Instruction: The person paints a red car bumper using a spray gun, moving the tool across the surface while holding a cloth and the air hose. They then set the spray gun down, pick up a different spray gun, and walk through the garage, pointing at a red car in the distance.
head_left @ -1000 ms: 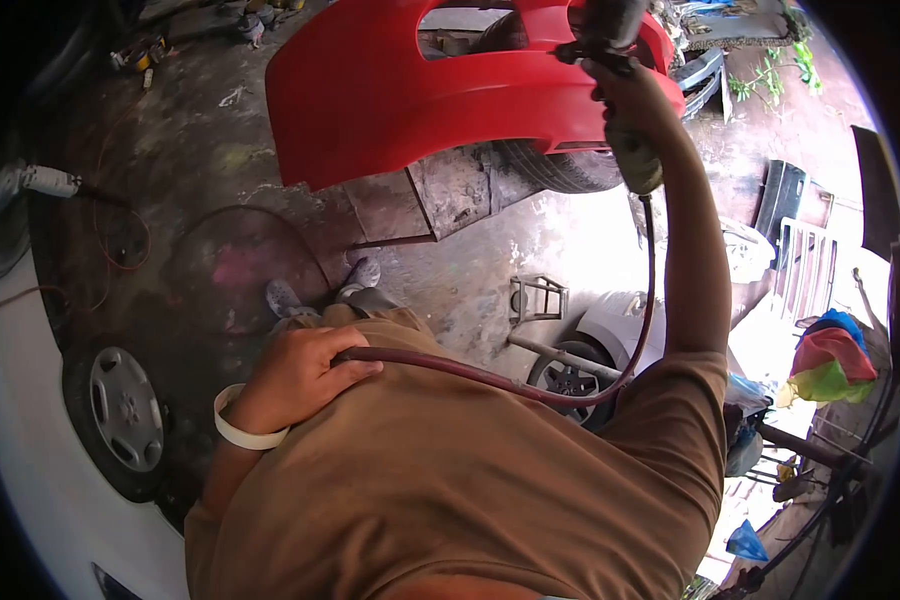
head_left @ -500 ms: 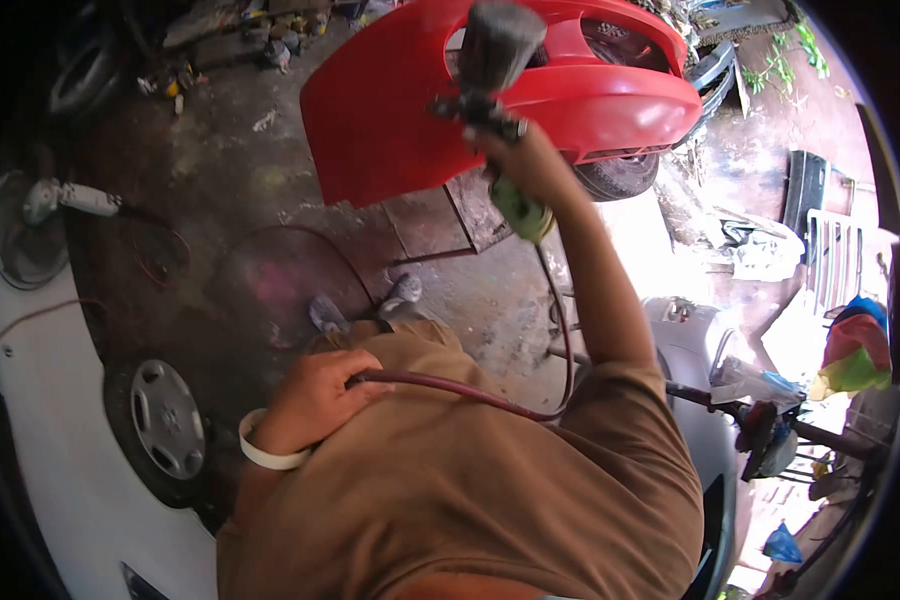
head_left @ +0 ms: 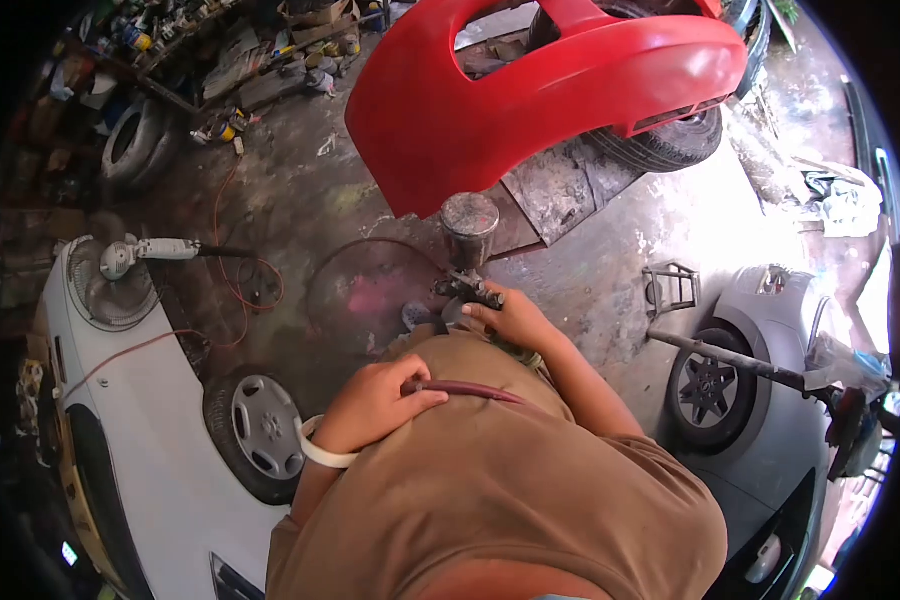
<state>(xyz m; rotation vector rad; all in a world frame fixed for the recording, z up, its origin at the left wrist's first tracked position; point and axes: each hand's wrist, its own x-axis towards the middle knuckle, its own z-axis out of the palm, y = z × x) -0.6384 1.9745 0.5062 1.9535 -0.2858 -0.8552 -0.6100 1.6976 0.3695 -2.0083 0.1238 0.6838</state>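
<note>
My right hand (head_left: pixel 515 320) is closed around the handle of a spray gun (head_left: pixel 465 287), held low in front of my body. A metal paint cup (head_left: pixel 470 222) sits upright on top of the gun. My left hand (head_left: pixel 375 400) grips a dark red air hose (head_left: pixel 465 390) against my shirt, wrapped around it near the belly. Beyond the gun is a red car bumper (head_left: pixel 470 110), raised above the floor; the cup overlaps the area just below its lower left corner. Part of the hose is hidden by my body and right arm.
On the left stands a white car (head_left: pixel 150 420) with a fan (head_left: pixel 110 285) on it. A silver car (head_left: pixel 770 370) is at the right, a metal pole (head_left: pixel 730 358) crossing before it. Beneath the bumper lies a tyre (head_left: pixel 670 145). An orange cord (head_left: pixel 232 300) runs along the floor.
My right hand has brought the spray gun down and back from the bumper toward my waist. My left hand still holds the hose. The view has shifted, showing more of the left side.
</note>
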